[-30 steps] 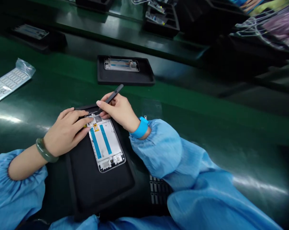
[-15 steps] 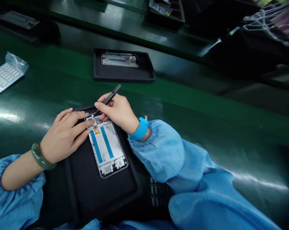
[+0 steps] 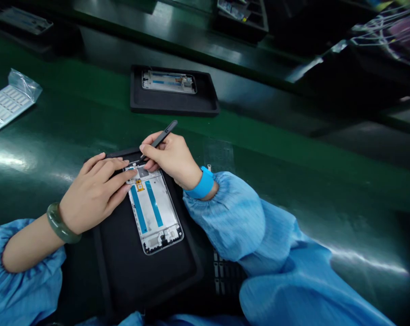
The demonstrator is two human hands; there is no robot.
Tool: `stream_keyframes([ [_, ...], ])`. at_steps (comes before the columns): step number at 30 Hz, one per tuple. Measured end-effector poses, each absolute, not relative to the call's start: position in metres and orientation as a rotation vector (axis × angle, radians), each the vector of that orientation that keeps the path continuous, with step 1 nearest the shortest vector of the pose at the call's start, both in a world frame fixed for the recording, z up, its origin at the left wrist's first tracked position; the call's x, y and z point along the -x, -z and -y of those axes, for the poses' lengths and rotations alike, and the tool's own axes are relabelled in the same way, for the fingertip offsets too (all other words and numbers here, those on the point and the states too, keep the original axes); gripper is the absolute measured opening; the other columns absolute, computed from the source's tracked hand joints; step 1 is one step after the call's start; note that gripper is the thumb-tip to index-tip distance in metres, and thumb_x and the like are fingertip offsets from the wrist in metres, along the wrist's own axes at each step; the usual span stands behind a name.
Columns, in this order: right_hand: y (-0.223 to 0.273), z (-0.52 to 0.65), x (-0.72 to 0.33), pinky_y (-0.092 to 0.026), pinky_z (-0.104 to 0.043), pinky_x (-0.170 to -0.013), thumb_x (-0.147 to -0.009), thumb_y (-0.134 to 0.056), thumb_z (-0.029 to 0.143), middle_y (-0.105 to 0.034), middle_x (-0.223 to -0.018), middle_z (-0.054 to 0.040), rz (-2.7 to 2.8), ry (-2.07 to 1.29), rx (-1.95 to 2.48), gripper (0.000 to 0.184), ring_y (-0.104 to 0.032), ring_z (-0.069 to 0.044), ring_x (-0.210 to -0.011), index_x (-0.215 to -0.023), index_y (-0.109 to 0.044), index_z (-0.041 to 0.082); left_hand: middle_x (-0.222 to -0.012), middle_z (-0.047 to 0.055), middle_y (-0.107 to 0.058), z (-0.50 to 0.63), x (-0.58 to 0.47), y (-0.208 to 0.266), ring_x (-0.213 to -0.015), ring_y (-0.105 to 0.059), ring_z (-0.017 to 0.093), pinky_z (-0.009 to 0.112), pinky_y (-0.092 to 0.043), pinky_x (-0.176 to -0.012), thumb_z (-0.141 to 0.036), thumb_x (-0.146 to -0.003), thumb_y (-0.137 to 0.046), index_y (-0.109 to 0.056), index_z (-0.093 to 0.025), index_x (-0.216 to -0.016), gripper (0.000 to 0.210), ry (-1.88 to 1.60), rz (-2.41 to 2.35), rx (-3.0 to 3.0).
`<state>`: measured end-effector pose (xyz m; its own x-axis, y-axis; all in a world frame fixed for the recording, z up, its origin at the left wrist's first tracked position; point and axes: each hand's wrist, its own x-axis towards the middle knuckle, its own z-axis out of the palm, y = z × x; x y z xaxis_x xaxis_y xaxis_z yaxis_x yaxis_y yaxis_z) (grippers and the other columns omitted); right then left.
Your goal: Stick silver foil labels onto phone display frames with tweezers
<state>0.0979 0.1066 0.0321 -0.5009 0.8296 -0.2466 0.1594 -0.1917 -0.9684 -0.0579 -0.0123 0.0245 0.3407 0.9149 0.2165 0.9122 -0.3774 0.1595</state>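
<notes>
A phone frame (image 3: 156, 206) with two blue strips and a small orange flex cable (image 3: 140, 184) lies in a black tray (image 3: 133, 271). My left hand (image 3: 96, 190) rests over the frame's upper left edge, its fingers stretched out and their tips touching the frame. Pinched in my right hand (image 3: 173, 156) is a pair of black tweezers (image 3: 164, 132). They slant down to the top end of the frame, between my two hands. The exact spot under the tweezer tips is too small to make out.
Beyond my hands, a second black tray (image 3: 174, 106) holds another phone frame (image 3: 169, 81). A plastic-wrapped sheet of small parts (image 3: 8, 106) lies at the left. Small metal pieces (image 3: 219, 271) sit in rows by my right sleeve. Farther back is a dark parts box (image 3: 259, 34).
The whole view has shifted slightly. My right hand and the tweezers have moved a little to the right along the frame's top end, while my left hand keeps its place on the frame.
</notes>
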Motion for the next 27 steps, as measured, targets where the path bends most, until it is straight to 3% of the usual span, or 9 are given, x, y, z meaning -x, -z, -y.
stream_keyframes([
  [9, -0.039, -0.106, -0.101, -0.049, -0.015, -0.035, -0.074, -0.061, 0.014, -0.056, -0.047, 0.0060, 1.470, -1.832, 1.206, 0.012, -0.058, -0.009, -0.039, -0.084, -0.054, 0.015, -0.117, 0.008, -0.058, 0.012, 0.055, -0.026, -0.114, -0.052, 0.024, 0.047, -0.031, -0.105, -0.027, -0.087, -0.048, -0.056, -0.021, -0.116, 0.031, -0.450, -1.761, -2.534],
  [19, -0.032, -0.102, -0.110, -0.048, -0.013, -0.040, -0.069, -0.071, 0.035, -0.061, -0.056, 0.0047, 1.314, -1.840, 1.031, 0.029, -0.056, -0.005, -0.041, -0.085, -0.059, 0.015, -0.112, 0.002, -0.061, 0.012, 0.050, -0.034, -0.109, -0.054, 0.019, 0.046, -0.027, -0.108, -0.031, -0.086, -0.051, -0.059, -0.026, -0.106, 0.022, -0.670, -1.858, -2.129],
  [27, -0.032, -0.092, -0.111, -0.049, -0.015, -0.045, -0.068, -0.072, 0.040, -0.063, -0.066, 0.0035, 1.312, -1.835, 0.939, 0.035, -0.057, -0.005, -0.045, -0.091, -0.059, 0.017, -0.103, 0.000, -0.063, 0.008, 0.040, -0.044, -0.102, -0.057, 0.018, 0.048, -0.037, -0.100, -0.033, -0.084, -0.053, -0.062, -0.026, -0.090, 0.013, -0.802, -1.962, -1.803],
])
